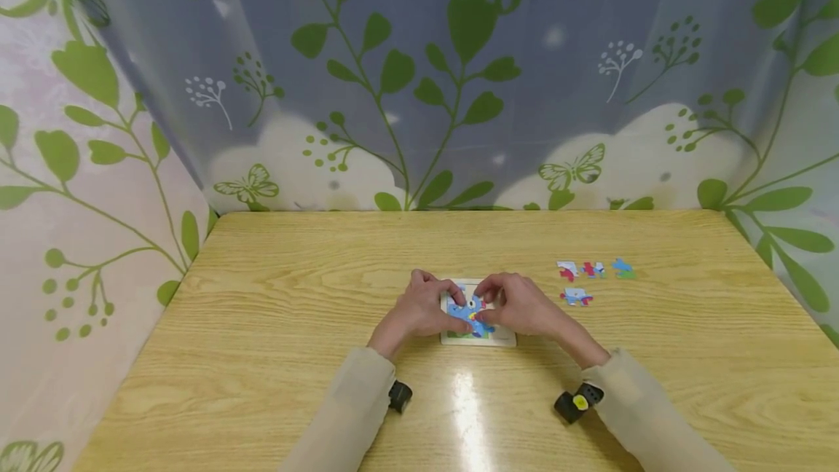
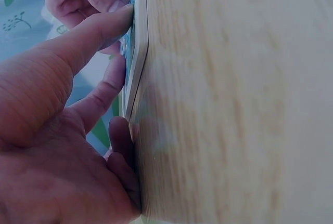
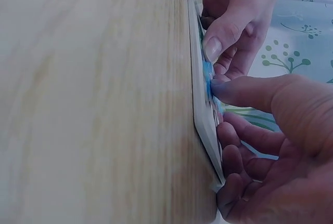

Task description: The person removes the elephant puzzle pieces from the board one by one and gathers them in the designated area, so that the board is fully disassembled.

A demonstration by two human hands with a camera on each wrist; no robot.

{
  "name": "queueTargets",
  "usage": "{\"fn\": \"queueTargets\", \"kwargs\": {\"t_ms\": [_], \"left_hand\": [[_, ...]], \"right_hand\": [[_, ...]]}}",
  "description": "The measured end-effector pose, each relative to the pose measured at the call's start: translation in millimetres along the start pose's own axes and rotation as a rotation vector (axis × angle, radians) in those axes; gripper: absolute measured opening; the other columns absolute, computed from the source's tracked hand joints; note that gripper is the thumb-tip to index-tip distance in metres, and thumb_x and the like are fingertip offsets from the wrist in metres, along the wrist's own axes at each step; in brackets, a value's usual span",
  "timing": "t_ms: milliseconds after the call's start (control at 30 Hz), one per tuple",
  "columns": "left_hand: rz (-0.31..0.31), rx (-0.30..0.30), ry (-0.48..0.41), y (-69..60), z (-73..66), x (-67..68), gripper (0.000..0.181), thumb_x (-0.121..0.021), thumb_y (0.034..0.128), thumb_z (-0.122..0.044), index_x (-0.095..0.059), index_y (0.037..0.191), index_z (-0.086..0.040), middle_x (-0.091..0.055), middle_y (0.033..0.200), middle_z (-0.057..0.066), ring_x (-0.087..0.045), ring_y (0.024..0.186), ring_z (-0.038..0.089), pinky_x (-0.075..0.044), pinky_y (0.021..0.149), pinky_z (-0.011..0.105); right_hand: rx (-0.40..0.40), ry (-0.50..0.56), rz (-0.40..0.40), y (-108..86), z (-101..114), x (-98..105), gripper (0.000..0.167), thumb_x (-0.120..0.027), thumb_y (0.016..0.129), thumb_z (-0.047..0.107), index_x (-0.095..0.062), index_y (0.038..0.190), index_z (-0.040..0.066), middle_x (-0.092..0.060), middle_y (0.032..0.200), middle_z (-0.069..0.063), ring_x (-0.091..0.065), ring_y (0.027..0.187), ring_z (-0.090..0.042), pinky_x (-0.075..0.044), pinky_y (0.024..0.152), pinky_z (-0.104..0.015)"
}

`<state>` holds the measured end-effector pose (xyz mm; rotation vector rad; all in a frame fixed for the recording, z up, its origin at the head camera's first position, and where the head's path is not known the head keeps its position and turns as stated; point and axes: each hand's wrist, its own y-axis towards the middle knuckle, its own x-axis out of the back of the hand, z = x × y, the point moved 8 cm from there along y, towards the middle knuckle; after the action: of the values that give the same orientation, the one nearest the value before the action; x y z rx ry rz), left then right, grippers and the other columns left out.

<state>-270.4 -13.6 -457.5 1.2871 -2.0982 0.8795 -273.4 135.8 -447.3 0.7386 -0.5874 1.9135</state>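
A small jigsaw puzzle tray (image 1: 499, 338) with a pale rim lies flat on the table, a blue cartoon figure on its fitted pieces. My left hand (image 1: 424, 306) is over its left side; in the left wrist view the thumb (image 2: 112, 24) and index finger (image 2: 106, 86) press on its face, spread apart. From the right side my right hand (image 1: 522, 306) pinches a blue puzzle piece (image 3: 207, 73) between thumb and index finger, slightly above the tray's surface. The hands partly cover the picture, so the piece's full outline is hidden.
Several loose puzzle pieces lie to the right of the tray, among them a blue and green piece (image 1: 623, 268) and a pale blue piece (image 1: 576, 296). The wooden table (image 1: 295, 261) meets a leaf-patterned curtain (image 1: 419, 130) at its back edge.
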Motion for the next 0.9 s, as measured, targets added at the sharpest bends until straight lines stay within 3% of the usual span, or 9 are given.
{"fn": "queueTargets", "kwargs": {"t_ms": [200,433,700,900], "left_hand": [[0.0,0.004,-0.006,-0.4,-0.1,0.8,0.029,-0.088,0.0782,-0.04,-0.067,0.094,-0.027,-0.039,0.135,0.014,-0.042,0.124,0.034,-0.042,0.094,0.05],[0.005,0.01,-0.003,0.0,0.9,-0.2,0.03,-0.088,0.0783,-0.042,-0.066,0.094,-0.029,-0.038,0.135,0.014,-0.044,0.12,0.035,-0.043,0.091,0.048],[0.001,0.018,0.006,0.4,1.5,0.0,0.031,-0.088,0.0771,-0.042,-0.066,0.094,-0.028,-0.038,0.137,0.014,-0.043,0.125,0.037,-0.042,0.097,0.052],[0.003,0.025,0.009,0.5,2.6,0.2,0.031,-0.088,0.0772,-0.042,-0.066,0.094,-0.028,-0.038,0.136,0.013,-0.043,0.125,0.037,-0.042,0.098,0.053]], "right_hand": [[-0.033,0.027,-0.004,-1.1,-0.6,-0.1,0.028,-0.08,0.085,0.013,-0.067,0.109,0.005,-0.064,0.092,-0.006,-0.051,0.074,-0.015,-0.042,0.064,-0.026],[-0.003,0.088,-0.021,-3.4,-1.6,2.0,0.027,-0.079,0.087,0.012,-0.066,0.11,0.006,-0.065,0.094,-0.007,-0.051,0.076,-0.017,-0.042,0.066,-0.025],[0.058,0.175,-0.038,-6.6,-3.1,5.0,0.017,-0.067,0.094,0.005,-0.067,0.112,0.005,-0.069,0.09,-0.009,-0.059,0.076,-0.016,-0.047,0.069,-0.024],[0.037,0.249,-0.047,-8.5,-7.6,5.3,0.015,-0.067,0.096,0.005,-0.068,0.111,0.006,-0.07,0.092,-0.011,-0.063,0.079,-0.017,-0.05,0.071,-0.025]]}}
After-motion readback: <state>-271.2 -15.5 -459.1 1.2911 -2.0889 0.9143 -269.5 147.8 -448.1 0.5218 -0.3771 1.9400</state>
